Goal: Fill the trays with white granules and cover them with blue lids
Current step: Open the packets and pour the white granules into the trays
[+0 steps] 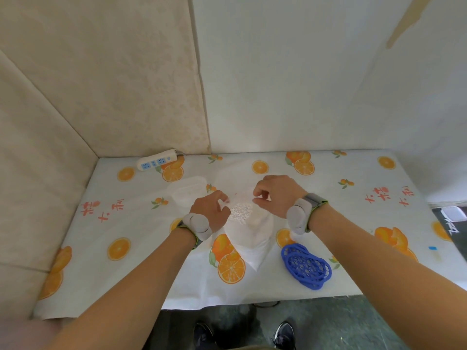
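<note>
White granules (241, 212) sit in an open clear bag (249, 231) — blue lattice lids (306, 266) stacked near-right, clear trays (187, 190) left.

Both hands (237, 200) pinching open granule bag (249, 231)

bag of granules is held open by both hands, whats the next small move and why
Probably tilt the bag toward the clear trays and pour. Both the left hand and the right hand pinch its mouth, the white granules are exposed, and the blue lids lie unused.
</note>
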Demonstrator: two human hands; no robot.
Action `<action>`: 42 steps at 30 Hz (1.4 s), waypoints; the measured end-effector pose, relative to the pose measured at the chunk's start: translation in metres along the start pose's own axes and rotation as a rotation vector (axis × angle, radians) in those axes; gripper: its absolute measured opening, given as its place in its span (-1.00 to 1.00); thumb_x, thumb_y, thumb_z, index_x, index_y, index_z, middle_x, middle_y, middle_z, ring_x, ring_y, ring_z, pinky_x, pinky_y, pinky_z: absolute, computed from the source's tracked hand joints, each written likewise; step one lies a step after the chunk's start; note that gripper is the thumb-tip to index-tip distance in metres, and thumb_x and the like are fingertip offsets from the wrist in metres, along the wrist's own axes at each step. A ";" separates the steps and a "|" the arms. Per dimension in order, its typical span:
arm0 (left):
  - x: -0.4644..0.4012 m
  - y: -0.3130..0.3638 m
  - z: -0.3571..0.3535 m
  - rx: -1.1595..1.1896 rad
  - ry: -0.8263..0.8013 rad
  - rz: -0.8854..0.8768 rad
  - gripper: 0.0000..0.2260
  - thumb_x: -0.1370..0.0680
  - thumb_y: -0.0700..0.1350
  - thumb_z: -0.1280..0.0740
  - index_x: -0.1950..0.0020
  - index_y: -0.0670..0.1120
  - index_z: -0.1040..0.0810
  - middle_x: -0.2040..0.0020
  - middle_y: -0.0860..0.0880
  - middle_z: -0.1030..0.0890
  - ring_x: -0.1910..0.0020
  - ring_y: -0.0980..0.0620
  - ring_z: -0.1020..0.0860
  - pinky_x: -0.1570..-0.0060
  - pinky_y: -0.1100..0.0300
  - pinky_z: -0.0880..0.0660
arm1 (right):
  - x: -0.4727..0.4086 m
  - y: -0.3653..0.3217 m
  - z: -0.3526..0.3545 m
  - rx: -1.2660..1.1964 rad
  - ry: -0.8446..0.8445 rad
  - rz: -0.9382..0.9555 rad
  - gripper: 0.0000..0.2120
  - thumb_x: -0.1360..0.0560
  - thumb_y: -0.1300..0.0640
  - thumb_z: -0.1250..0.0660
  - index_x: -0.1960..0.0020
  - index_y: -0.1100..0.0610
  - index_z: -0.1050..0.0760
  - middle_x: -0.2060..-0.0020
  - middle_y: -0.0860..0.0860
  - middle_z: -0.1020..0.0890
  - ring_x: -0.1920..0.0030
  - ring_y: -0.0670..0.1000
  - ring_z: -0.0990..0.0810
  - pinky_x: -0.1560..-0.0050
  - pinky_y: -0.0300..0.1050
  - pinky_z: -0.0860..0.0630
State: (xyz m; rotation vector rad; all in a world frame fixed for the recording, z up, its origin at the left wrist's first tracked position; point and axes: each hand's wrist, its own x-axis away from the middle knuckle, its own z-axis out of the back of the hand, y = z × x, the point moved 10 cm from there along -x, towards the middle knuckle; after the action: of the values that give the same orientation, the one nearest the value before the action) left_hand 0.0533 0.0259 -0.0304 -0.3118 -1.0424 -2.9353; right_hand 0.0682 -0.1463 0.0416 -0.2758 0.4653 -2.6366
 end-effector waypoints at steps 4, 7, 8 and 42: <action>0.000 -0.003 -0.007 0.024 -0.041 0.003 -0.78 -0.44 -0.11 -0.30 0.02 0.22 -0.51 0.32 0.12 -0.54 0.32 0.15 -0.50 0.37 0.32 -0.33 | -0.008 -0.026 -0.030 0.142 -0.253 0.016 -0.75 -0.61 0.12 -0.28 -0.25 0.02 -0.59 -0.14 0.00 -0.66 -0.14 0.09 -0.60 -0.15 -0.07 -0.53; 0.003 -0.005 -0.008 0.031 -0.062 -0.006 -0.77 -0.43 -0.10 -0.30 0.00 0.21 -0.53 0.28 0.12 -0.56 0.30 0.16 -0.52 0.37 0.34 -0.33 | -0.012 -0.018 -0.058 0.237 -0.518 -0.096 -0.81 -0.59 0.27 -0.19 -0.03 0.18 -0.58 -0.01 0.18 -0.58 0.07 0.02 -0.33 0.07 -0.15 -0.48; 0.004 -0.006 -0.008 0.035 -0.069 -0.008 -0.77 -0.43 -0.09 -0.30 -0.01 0.21 -0.53 0.28 0.12 -0.56 0.30 0.16 -0.52 0.36 0.34 -0.33 | -0.015 -0.015 -0.065 0.251 -0.564 -0.138 -0.82 -0.58 0.30 -0.17 0.10 0.25 -0.52 0.07 0.20 -0.56 -0.29 0.19 -0.54 0.13 -0.13 -0.46; 0.012 -0.011 0.001 0.019 -0.052 -0.056 -0.71 -0.49 -0.04 -0.32 -0.19 0.16 -0.59 0.25 0.18 -0.57 0.17 0.11 -0.57 0.14 0.33 -0.44 | -0.014 -0.034 -0.058 0.105 -0.344 -0.086 -0.76 -0.54 -0.04 -0.41 -0.10 0.08 -0.68 -0.03 -0.05 -0.72 -0.03 0.02 -0.67 -0.10 -0.14 -0.55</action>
State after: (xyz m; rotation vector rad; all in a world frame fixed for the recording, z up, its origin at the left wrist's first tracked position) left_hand 0.0404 0.0356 -0.0345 -0.3669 -1.1021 -2.9803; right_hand 0.0517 -0.0948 -0.0005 -0.7135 0.2036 -2.6097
